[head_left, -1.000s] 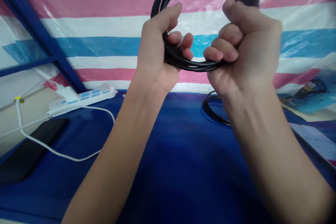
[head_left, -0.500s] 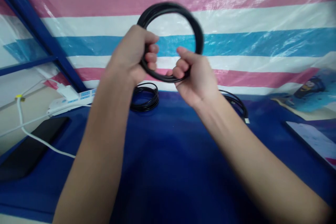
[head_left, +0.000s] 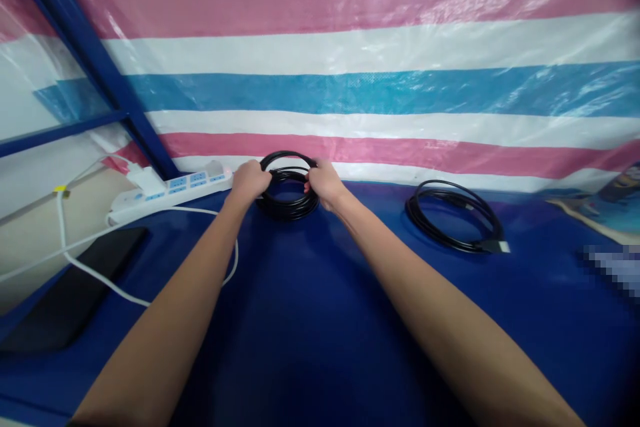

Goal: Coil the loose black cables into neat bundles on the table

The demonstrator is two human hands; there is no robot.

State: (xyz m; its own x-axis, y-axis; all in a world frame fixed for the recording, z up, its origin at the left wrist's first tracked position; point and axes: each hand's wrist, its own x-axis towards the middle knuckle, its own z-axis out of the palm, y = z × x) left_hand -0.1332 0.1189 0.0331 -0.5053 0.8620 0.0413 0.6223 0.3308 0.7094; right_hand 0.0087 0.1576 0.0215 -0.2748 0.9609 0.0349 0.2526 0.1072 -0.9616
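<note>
At the back of the blue table, my left hand [head_left: 251,181] and my right hand [head_left: 324,182] grip opposite sides of a coiled black cable [head_left: 286,155]. Both hands are closed, and the coil's far edge arches up between them. Directly under and in front of it lies a second black cable coil [head_left: 287,210] on the tabletop; whether the two coils touch, I cannot tell. Farther right rests another coiled black cable [head_left: 440,238], its plug [head_left: 495,246] with a pale tip pointing right.
A white power strip [head_left: 173,195] with a plugged-in adapter stands left of my hands, its white cord looping over the table [head_left: 320,320]. A black flat object [head_left: 75,293] lies at left. Striped plastic sheeting [head_left: 350,93] hangs behind. A blue metal frame [head_left: 90,53] rises at left.
Both hands have lowered the held coil from in front of the sheeting to the coil on the table. The view has shifted, and the right-hand coil now shows fully.
</note>
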